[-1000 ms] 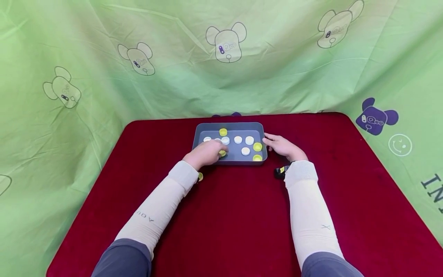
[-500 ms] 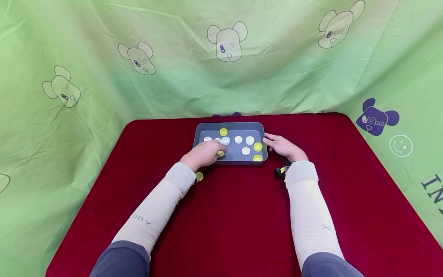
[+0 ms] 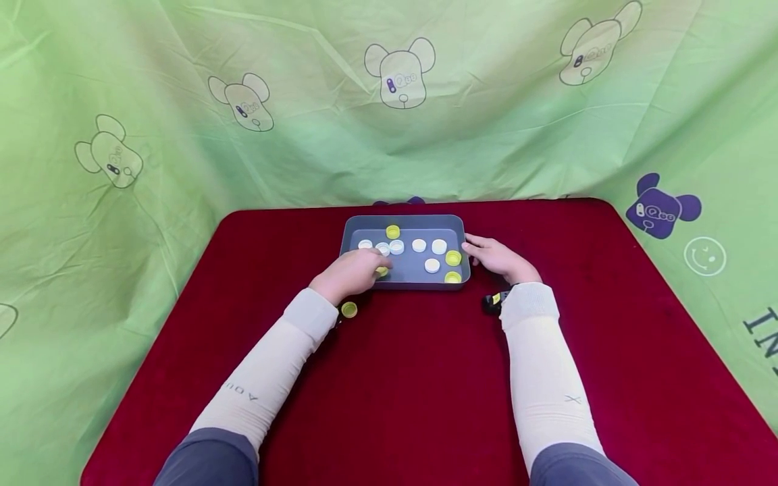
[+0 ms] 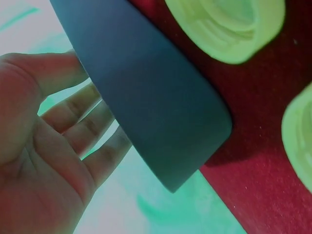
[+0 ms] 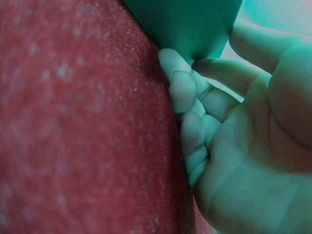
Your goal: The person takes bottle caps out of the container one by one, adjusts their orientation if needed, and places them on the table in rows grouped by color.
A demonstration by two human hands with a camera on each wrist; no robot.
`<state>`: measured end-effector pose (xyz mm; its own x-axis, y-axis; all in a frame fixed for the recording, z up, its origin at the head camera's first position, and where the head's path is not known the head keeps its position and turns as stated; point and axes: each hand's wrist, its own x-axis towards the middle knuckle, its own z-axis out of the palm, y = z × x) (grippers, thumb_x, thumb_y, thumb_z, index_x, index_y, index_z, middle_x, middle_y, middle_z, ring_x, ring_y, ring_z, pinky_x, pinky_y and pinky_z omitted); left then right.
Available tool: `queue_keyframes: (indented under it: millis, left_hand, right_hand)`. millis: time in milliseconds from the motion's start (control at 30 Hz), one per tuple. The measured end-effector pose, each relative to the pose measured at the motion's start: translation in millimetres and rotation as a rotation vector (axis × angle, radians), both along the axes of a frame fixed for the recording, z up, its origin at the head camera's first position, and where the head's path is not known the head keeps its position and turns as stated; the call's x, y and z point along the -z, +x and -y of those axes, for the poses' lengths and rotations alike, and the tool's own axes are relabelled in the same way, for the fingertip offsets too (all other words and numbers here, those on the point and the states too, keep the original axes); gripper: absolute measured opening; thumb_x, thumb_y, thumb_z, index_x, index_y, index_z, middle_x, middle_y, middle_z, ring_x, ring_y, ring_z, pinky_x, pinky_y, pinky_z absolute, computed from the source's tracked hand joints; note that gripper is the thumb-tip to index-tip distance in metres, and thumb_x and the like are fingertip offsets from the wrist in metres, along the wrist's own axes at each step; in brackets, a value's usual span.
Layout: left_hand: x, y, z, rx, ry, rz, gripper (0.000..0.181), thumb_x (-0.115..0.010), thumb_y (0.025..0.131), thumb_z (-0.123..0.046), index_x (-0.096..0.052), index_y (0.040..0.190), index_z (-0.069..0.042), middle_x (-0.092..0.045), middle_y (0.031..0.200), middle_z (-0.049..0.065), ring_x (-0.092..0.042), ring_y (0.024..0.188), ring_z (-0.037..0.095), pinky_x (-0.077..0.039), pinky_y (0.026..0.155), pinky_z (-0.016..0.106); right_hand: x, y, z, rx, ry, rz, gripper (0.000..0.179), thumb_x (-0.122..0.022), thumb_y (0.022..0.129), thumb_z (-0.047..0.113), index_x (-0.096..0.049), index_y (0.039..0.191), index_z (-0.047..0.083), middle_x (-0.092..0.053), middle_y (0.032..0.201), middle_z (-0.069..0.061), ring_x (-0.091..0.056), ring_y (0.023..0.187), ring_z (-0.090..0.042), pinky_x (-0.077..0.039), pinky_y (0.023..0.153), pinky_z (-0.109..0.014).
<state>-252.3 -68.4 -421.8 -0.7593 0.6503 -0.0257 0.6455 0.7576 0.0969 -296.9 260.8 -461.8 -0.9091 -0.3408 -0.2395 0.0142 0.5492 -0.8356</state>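
A grey tray (image 3: 419, 286) lies on the red cloth, holding several white and yellow bottle caps. My left hand (image 3: 349, 275) reaches over its near left wall, its fingers at a yellow bottle cap (image 3: 381, 271) that it seems to pinch. In the left wrist view, the tray wall (image 4: 151, 92) hides the fingertips of the left hand (image 4: 44, 141). At the tray's right wall, my right hand (image 3: 495, 256) holds the tray, thumb and index finger at the corner (image 5: 195, 24) in the right wrist view. Close to the left wrist, another yellow cap (image 3: 349, 310) lies on the cloth.
Two yellow caps, a nearer one (image 4: 229, 29) and one at the edge (image 4: 302, 136), show on the cloth in the left wrist view. A green printed curtain (image 3: 304, 162) stands behind the red table (image 3: 425, 385). A black wrist device (image 3: 491, 303) is by the right wrist.
My left hand has moved left and slightly nearer, and the yellow cap at its fingers has moved along. A white cap beside the hand shows more fully. The right hand stays put.
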Motion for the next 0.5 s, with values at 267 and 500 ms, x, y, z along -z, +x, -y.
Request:
queue_keyframes:
  millis: [267,500]
  left_hand:
    - [-0.2,2.0,6.7,-0.005,0.016,-0.011,0.033,-0.059,0.09,-0.001,-0.072,0.114,-0.02,-0.063,0.099,-0.003,-0.057,0.093,0.011,-0.048,0.08,0.028]
    - [-1.1,6.1,14.4,-0.009,0.047,-0.026,0.035,-0.058,0.089,-0.001,-0.072,0.116,-0.019,-0.063,0.104,-0.003,-0.058,0.097,0.011,-0.051,0.077,0.031]
  right_hand:
    - [-1.8,0.3,0.9,0.005,0.003,0.003,0.063,-0.044,0.104,0.038,-0.021,0.155,0.011,-0.051,0.102,-0.02,-0.048,0.098,-0.031,-0.03,0.097,-0.043]
    - [-1.6,0.8,1.9,0.009,0.001,0.001,0.062,-0.044,0.104,0.038,-0.022,0.155,0.011,-0.051,0.1,-0.02,-0.048,0.098,-0.031,-0.03,0.096,-0.043]
